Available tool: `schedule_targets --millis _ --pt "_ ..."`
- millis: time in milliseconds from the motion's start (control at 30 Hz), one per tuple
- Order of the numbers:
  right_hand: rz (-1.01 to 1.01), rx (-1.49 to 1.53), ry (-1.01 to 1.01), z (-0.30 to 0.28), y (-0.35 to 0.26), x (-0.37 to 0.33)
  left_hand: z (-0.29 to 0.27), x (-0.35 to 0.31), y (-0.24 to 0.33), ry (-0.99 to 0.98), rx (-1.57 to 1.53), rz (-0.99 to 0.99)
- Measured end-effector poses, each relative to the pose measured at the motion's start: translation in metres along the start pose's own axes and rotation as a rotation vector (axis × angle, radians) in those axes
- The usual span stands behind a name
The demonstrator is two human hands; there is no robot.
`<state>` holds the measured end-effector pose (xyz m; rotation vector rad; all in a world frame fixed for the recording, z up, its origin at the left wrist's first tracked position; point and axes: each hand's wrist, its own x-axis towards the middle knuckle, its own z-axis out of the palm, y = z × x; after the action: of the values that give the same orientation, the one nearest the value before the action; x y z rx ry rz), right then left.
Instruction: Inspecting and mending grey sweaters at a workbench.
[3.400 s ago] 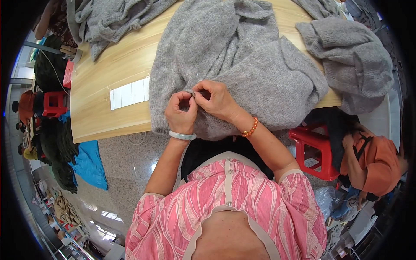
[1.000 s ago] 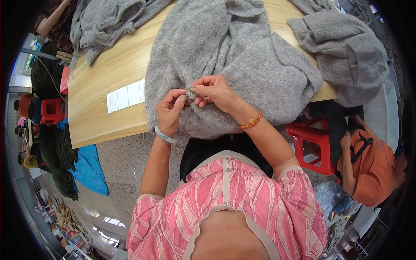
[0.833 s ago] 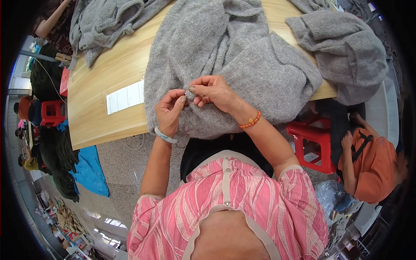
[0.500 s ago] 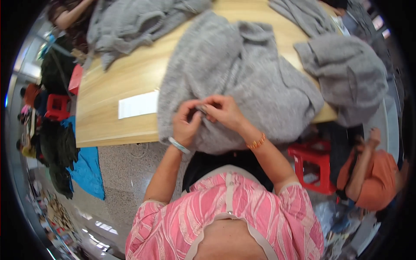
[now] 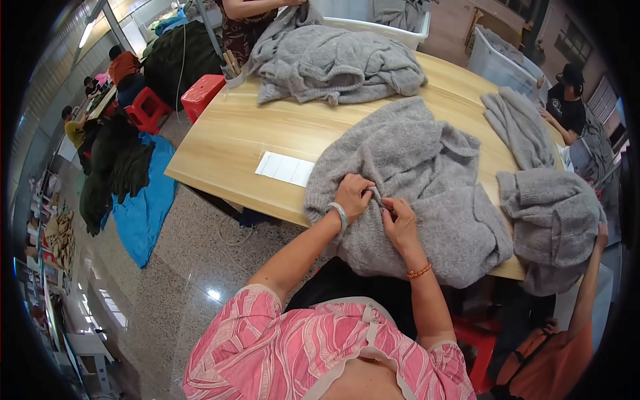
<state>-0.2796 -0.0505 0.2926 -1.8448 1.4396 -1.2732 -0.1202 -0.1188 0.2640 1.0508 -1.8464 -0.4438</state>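
A grey knitted sweater [image 5: 440,207] lies bunched on the wooden table [image 5: 227,147] in front of me, its lower part hanging over the near edge. With bent fingers, my left hand [image 5: 352,196] grips a raised fold of the knit. Just to the right, my right hand [image 5: 401,227] has thumb and fingers pinched at the same fold. Anything small between those fingertips is too hidden to make out. Left of the sweater, partly under its edge, is a white paper strip [image 5: 287,169] with printed lines.
More grey knitwear [image 5: 340,63] is heaped at the far side, and another grey garment [image 5: 553,213] hangs over the right edge beside a person in orange [image 5: 547,363]. A red stool [image 5: 202,95] and a blue sheet [image 5: 148,200] are on the left. White bins [image 5: 373,27] stand behind the table.
The view has tilted up and shifted left. My hands, earlier close together above the knit around a small item, are now lower on the sweater and gripping a fold of it.
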Motion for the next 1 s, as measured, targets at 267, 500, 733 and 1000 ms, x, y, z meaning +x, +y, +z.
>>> schedule_targets --millis 267,500,733,1000 --pt "-0.035 -0.127 0.028 0.008 0.012 0.011 0.008 0.006 -0.011 0.009 0.124 0.039" --pt "-0.038 -0.034 0.085 0.011 0.013 0.012 0.002 0.005 -0.007 -0.027 0.068 -0.006" --pt "0.19 0.711 0.147 -0.012 -0.034 0.003 0.007 0.003 -0.001 -0.015 0.015 -0.004" --pt "-0.262 1.423 -0.657 -0.063 -0.197 -0.033 0.0 0.006 0.002 0.01 -0.007 -0.048"
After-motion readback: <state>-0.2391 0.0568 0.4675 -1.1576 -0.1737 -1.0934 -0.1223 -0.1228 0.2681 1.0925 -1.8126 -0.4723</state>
